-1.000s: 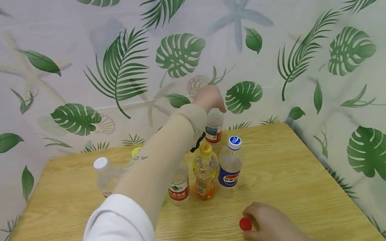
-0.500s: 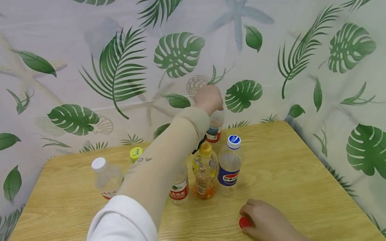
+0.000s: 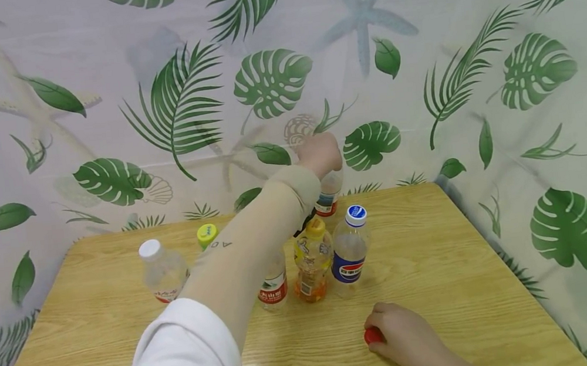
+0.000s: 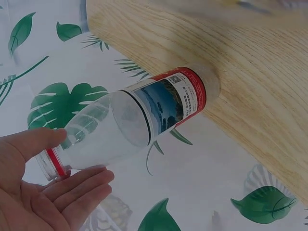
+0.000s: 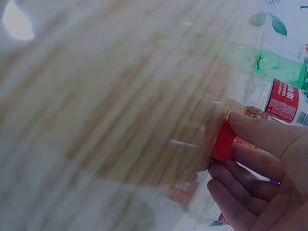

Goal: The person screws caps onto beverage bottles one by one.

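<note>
At the table's back edge, my left hand (image 3: 321,154) holds a clear plastic bottle (image 3: 328,191) from above by its neck. In the left wrist view, the bottle (image 4: 166,103) has a red and blue picture label, a red ring at the neck and no cap on its mouth. Thumb and fingers lie on opposite sides of that neck. Low on the right of the table, my right hand (image 3: 406,337) pinches a red bottle cap (image 3: 373,335) between thumb and fingers. The right wrist view shows the cap (image 5: 224,142) on edge against the wood.
Between the hands stand a Pepsi bottle (image 3: 350,254) with a white and blue cap, a yellow-capped bottle (image 3: 312,263) and a red-labelled bottle (image 3: 273,288). Further left are a white-capped bottle (image 3: 164,272) and a yellow-green cap (image 3: 206,234), partly behind the left arm. A leaf-patterned cloth hangs behind.
My right fingers have drawn in closer round the red cap. The left hand stays at the bottle's neck, almost still. The head view has shifted slightly.
</note>
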### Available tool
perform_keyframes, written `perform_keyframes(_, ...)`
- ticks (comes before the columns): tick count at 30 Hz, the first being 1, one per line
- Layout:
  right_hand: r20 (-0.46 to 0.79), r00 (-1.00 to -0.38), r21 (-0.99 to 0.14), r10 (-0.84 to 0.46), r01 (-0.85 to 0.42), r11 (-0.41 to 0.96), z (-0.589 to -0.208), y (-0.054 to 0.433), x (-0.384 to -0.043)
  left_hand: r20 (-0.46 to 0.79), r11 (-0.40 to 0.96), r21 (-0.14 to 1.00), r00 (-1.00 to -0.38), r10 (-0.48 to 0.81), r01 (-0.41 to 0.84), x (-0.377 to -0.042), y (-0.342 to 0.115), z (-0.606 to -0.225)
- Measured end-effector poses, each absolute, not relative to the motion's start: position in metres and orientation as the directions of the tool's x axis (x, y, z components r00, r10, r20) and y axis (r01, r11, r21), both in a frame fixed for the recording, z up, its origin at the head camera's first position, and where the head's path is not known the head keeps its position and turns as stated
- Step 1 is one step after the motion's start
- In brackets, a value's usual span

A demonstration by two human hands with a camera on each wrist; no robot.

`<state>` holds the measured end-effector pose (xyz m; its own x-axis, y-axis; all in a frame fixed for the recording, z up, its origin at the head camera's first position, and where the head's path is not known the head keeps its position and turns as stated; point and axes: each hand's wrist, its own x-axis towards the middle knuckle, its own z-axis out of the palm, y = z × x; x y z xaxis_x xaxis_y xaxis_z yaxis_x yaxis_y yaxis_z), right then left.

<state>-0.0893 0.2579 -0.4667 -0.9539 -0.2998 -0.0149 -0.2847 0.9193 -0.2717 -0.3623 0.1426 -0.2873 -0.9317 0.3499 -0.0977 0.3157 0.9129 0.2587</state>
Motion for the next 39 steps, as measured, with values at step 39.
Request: perform_keyframes(39, -0.07, -0.951, -0.26, -0.301, -0.274, 0.926, -0.465, 0.258, -0.09, -0.05, 0.917, 0.209, -0.933, 0.358, 0.34, -0.341, 0.133, -0.251)
